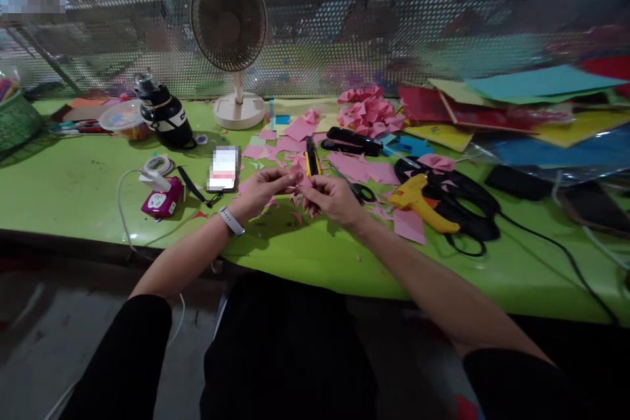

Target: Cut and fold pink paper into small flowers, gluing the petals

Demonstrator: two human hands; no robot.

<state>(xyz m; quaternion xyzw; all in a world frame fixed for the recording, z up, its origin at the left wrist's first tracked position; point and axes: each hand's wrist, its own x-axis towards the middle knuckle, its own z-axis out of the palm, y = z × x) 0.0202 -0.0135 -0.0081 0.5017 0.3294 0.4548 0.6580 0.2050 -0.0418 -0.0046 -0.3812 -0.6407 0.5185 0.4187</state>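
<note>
Between my two hands, above the front of the green table, is a small piece of pink paper (304, 181). My left hand (263, 191) pinches it from the left, thumb and fingertips together. My right hand (332, 198) grips it from the right with curled fingers. Just beyond the fingertips lies a yellow and black utility knife (312, 157). Pink paper scraps (285, 144) are spread around and behind my hands. A black stapler (352, 142) rests behind my right hand, and scissors (363, 193) lie partly hidden beside it.
A yellow glue gun (420, 202) and large black scissors (467, 203) lie at right, near stacked coloured sheets (531, 95). Folded pink paper pieces (369, 111) are heaped behind. A fan (239, 111), black bottle (165, 118), phone (224, 169) and purple power adapter (163, 198) stand left on the table (73, 190).
</note>
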